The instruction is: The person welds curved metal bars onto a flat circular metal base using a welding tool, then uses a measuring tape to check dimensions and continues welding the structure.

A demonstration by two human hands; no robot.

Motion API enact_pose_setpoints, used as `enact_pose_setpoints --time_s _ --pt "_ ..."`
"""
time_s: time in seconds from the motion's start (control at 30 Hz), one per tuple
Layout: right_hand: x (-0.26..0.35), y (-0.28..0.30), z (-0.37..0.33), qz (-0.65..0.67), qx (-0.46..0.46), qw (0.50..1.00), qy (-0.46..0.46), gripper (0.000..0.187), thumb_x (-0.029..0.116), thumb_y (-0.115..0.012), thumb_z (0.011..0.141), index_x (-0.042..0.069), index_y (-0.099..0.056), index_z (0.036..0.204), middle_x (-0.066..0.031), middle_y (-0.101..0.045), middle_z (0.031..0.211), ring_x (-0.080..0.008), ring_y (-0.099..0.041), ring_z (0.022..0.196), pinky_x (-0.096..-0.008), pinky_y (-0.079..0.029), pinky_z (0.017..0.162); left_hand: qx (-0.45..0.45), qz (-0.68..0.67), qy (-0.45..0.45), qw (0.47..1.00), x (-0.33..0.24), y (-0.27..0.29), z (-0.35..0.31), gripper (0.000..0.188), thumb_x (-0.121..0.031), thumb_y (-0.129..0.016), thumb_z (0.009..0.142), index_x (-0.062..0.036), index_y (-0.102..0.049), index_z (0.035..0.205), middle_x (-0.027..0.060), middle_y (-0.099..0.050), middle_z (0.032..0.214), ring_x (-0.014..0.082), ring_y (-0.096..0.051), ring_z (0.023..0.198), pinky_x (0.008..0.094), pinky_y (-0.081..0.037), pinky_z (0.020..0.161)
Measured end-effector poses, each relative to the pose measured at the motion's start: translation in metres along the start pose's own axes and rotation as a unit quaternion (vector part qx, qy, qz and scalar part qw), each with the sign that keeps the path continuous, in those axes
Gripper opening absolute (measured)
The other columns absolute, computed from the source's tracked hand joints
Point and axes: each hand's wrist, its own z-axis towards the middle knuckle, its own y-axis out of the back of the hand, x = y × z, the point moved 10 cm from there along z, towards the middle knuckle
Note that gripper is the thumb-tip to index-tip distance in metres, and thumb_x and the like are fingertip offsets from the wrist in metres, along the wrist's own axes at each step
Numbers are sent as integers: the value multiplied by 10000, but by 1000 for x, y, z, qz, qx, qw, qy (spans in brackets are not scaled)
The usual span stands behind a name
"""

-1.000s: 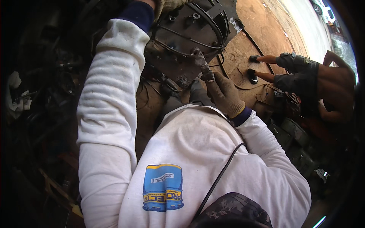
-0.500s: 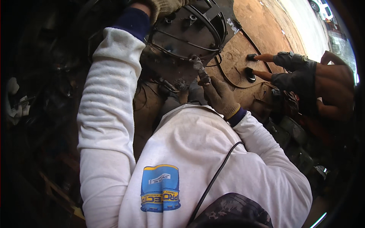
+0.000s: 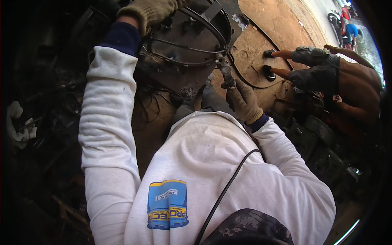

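My left hand (image 3: 153,14), in a tan knit glove, reaches to the upper edge of the view over a dark metal frame (image 3: 179,71) with curved bars. Its fingers look curled, but the picture's edge cuts off part of them, so what they grip is hidden. In front of my body, my right hand (image 3: 243,100), gloved alike, is closed around the lower end of a worn grey metal tool (image 3: 224,70) with a rounded, knobbed head. The tool points up and away, its head close to the rim of the frame's curved bars.
Black cables and hoses (image 3: 245,86) loop over the brown dirt floor (image 3: 261,41). A bare-backed person (image 3: 359,83) stands at the right, near dark green machine parts (image 3: 314,134). Farther off are a person in blue (image 3: 351,30) and a motorcycle (image 3: 335,26). Dark clutter fills the left side.
My left hand and the frame appear farther left. My right hand, with the tool, appears slightly right and lower. The white vehicle at the far right is gone from view; a person in blue appears.
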Motion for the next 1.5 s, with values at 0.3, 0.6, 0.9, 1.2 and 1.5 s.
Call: enact_pose_setpoints --time_s 0.3,0.6,0.9,1.2,1.5 --pt "-21 21 15 -17 16 993 -115 334 318 -503 1020 16 -643 1046 -77 -613 710 -163 -596 613 -312 -462 576 -2 -16 35 999 -7 12 10 684 -611 -488 984 45 -661 1073 294 -669 1098 434 -605 1130 465 -463 954" --pt "-30 18 10 -13 18 994 -106 339 330 -493 1044 30 -650 1055 20 -528 652 -69 -494 547 -236 -400 499 -5 -9 8 1000 -14 10 5 680 -607 -492 986 41 -664 1100 298 -660 1131 439 -598 1140 463 -459 964" --pt "2 -12 12 -31 71 997 -28 343 327 -494 1008 21 -647 993 -109 -670 723 -235 -667 671 -367 -508 645 31 -16 30 999 -11 14 8 675 -613 -507 979 36 -669 1068 278 -681 1074 420 -629 1084 448 -473 919" --pt "-7 -24 24 -107 92 985 -97 406 382 -475 1027 15 -622 934 -171 -690 786 -329 -692 744 -426 -517 689 108 -106 111 982 -23 15 -7 655 -607 -540 973 24 -661 1101 237 -700 1029 362 -669 940 415 -502 821" --pt "-12 -25 24 -97 56 992 -66 389 372 -493 1017 10 -620 953 -186 -677 790 -365 -680 756 -451 -510 695 94 -29 56 994 -6 4 13 678 -624 -549 959 25 -675 1111 245 -705 1048 361 -671 980 420 -507 833"
